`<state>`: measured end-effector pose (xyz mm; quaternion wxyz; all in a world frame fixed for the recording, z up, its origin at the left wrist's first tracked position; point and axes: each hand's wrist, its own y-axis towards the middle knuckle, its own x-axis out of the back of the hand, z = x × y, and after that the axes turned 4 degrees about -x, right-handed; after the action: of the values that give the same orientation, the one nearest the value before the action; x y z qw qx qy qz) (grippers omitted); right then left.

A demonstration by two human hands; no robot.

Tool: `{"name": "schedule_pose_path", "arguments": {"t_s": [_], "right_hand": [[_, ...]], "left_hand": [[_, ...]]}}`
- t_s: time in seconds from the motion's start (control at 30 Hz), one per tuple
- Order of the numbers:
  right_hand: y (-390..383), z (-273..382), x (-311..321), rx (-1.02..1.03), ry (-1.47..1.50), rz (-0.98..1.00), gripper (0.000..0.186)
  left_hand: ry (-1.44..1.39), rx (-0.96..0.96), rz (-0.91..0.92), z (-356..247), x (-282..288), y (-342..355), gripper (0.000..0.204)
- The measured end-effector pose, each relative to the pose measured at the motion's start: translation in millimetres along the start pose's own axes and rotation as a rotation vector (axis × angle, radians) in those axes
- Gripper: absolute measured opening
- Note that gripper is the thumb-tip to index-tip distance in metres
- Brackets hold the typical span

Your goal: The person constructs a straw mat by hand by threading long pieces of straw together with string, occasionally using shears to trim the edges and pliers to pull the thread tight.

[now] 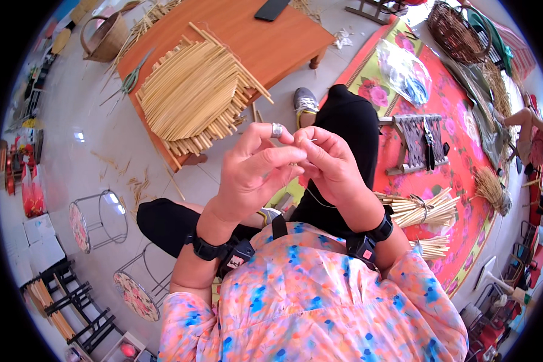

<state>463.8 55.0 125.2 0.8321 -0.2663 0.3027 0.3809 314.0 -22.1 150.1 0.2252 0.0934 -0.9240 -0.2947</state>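
Note:
My left hand and my right hand meet fingertip to fingertip above my lap. Both are closed in a pinch. A thin bright sliver that looks like a needle pokes out at my right thumb and forefinger. From between the hands a thin pale thread hangs toward my lap; its upper end is hidden by my fingers. A broad metal ring sits on a left finger. Beyond my hands, a woven panel of straw-coloured stalks lies on the low wooden table, with uneven stalk ends along its edges.
Green-handled scissors and a dark phone lie on the table. A wicker basket stands to its left. On the red floral mat are tied stalk bundles, a folding stool and a plastic bag. Round stools stand at left.

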Motion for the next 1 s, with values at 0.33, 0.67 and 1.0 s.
{"name": "schedule_pose_path", "arguments": {"t_s": [0.33, 0.67, 1.0], "right_hand": [[-45, 58, 30, 0.281, -0.257, -0.201, 0.012], [-95, 76, 77, 0.15, -0.352, -0.37, 0.021], [-100, 77, 107, 0.236, -0.223, -0.527, 0.02]], "left_hand": [[-0.122, -0.114, 0.051, -23, -34, 84, 0.009], [-0.254, -0.12, 0.056, -43, -86, 160, 0.014], [-0.251, -0.146, 0.079, -84, -79, 205, 0.015]]}}
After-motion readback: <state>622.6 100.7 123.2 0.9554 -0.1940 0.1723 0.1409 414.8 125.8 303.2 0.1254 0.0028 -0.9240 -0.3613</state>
